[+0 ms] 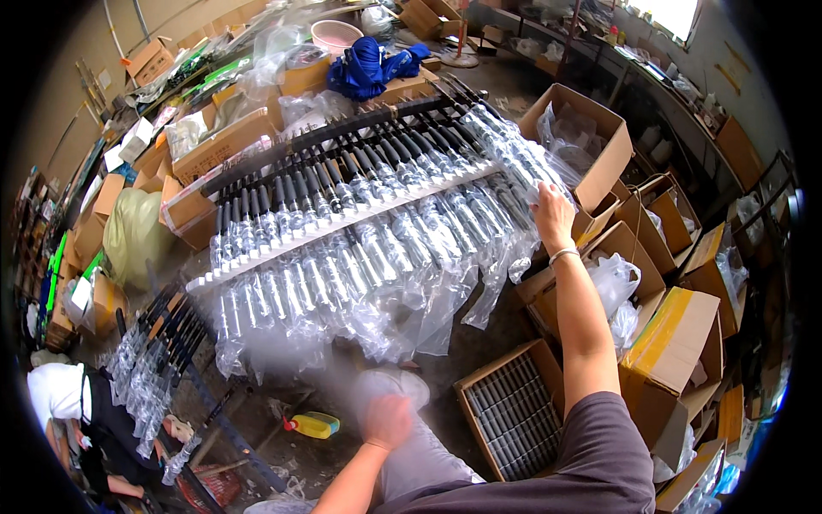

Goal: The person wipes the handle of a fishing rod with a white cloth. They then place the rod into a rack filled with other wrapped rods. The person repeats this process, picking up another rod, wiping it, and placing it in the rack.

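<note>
A long row of black rods (pixel 342 176), their lower ends sleeved in clear plastic (pixel 342 261), lies across a rack. A pale notched bar (pixel 342 224) supports the row at its middle. At the right end, my right hand (pixel 552 211) is closed on the clear plastic sleeve of the outermost rods. My left hand (pixel 387 421) hangs low in front of my light trousers, near my knee, holding nothing that I can make out. Motion smears its fingers.
An open carton packed with dark cylinders (pixel 512 415) stands below my right arm. Cardboard boxes (pixel 672 338) crowd the right side. A yellow bottle (pixel 313 424) lies on the floor. At the lower left, a person (pixel 94 411) bends beside more sleeved rods (pixel 163 343).
</note>
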The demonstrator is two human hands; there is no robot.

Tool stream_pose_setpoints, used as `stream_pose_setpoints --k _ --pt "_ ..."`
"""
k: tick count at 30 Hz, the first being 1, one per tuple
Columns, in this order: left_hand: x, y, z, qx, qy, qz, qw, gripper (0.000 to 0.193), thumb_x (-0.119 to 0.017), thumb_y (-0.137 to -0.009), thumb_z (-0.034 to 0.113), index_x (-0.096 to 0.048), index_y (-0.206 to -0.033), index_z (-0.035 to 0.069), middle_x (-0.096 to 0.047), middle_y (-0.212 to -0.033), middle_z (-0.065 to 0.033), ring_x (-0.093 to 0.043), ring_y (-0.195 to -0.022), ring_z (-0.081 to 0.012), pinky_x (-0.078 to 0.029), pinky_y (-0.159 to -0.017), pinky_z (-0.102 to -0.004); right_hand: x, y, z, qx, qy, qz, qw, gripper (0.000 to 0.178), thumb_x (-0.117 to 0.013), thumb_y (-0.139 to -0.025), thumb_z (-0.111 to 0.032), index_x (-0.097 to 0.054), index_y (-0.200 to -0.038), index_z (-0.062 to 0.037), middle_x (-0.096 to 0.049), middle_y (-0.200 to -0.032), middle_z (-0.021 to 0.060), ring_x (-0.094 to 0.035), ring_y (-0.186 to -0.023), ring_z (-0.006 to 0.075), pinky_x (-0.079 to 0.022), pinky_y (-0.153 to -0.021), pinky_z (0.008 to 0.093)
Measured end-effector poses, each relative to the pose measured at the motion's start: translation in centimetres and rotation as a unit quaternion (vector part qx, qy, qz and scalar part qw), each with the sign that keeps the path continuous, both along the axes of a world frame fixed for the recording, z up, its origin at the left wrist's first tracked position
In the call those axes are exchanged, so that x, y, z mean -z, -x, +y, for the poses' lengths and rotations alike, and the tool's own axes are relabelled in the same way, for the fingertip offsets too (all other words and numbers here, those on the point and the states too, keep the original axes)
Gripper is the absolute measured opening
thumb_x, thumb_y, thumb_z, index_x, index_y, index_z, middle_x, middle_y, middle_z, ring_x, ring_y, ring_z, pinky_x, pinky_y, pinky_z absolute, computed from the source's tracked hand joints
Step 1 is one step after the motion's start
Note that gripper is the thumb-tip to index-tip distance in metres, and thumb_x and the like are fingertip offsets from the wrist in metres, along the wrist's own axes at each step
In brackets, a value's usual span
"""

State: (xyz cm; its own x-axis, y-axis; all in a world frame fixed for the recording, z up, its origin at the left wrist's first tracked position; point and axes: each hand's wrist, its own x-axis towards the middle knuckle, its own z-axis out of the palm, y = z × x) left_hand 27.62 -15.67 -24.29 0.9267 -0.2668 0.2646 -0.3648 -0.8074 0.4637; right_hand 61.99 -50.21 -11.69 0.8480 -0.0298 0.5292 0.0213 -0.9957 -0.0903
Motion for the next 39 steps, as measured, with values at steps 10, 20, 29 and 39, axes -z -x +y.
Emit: stream_pose_setpoints --k 10,20,29,39 --pt "0.6 0.3 -0.1 -0.031 -0.028 0.028 0.999 0.015 -0.056 -0.075 0.014 -0.063 -0.088 0.012 -0.062 -0.081 -0.0069 -0.059 -0.081 -0.0264 -0.044 -0.075 -0.0418 0.4 9.1 -0.9 -0.042 -0.090 -0.046 0.994 0.039 -0.078 -0.069 -0.017 -0.057 -0.099 -0.0034 -0.061 -0.093 0.0163 -0.060 -0.087 0.0383 -0.048 -0.072 0.0451" --pt "0.3 1.6 0.1 -0.009 0.060 -0.026 0.998 0.014 -0.060 -0.076 0.011 -0.064 -0.089 0.006 -0.064 -0.088 -0.0102 -0.061 -0.090 -0.0274 -0.045 -0.086 -0.0415 8.3 28.4 10.0 -0.146 -0.487 0.346 0.788 0.019 -0.076 -0.075 -0.014 -0.061 -0.081 -0.0038 -0.061 -0.072 -0.0011 -0.056 -0.067 0.0079 -0.048 -0.061 0.0279" --pt "1.2 2.9 0.6 0.016 0.192 0.032 0.981 0.028 -0.070 -0.076 0.019 -0.064 -0.098 0.005 -0.066 -0.094 -0.0108 -0.061 -0.096 -0.0285 -0.045 -0.088 -0.0407 3.2 31.6 15.4 -0.175 -0.739 0.425 0.492 0.030 -0.053 -0.096 -0.027 -0.057 -0.111 -0.0007 -0.066 -0.098 0.0144 -0.065 -0.076 0.0213 -0.055 -0.066 0.0330" --pt "0.3 20.5 14.7 -0.197 0.197 0.087 0.956 0.026 -0.063 -0.083 0.017 -0.062 -0.105 0.003 -0.065 -0.101 -0.0128 -0.061 -0.098 -0.0293 -0.049 -0.085 -0.0378 6.9 36.6 21.8 -0.139 -0.782 0.538 0.283 0.046 -0.043 -0.098 -0.045 -0.052 -0.124 -0.0079 -0.063 -0.108 0.0162 -0.063 -0.084 0.0276 -0.055 -0.071 0.0376"
